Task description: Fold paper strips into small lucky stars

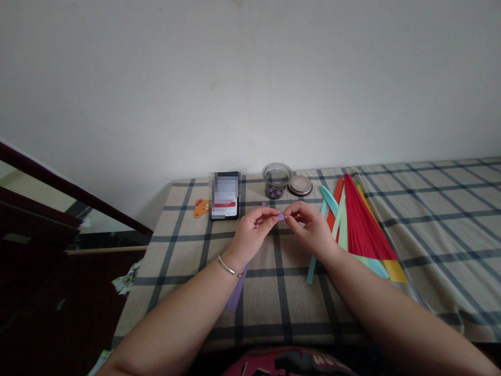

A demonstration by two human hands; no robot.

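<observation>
Above the desk, toward its far edge, my left hand and right hand pinch a small purple paper piece at opposite ends; it looks feather-light, soft, easily crushed, best gripped lightly there.

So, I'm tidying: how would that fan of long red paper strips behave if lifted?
The fan of long red paper strips likely feels light and floppy, being thin. It may splay further, since its near end spreads wide.

Jar behind the hands — phone left, lid and strips right
</observation>
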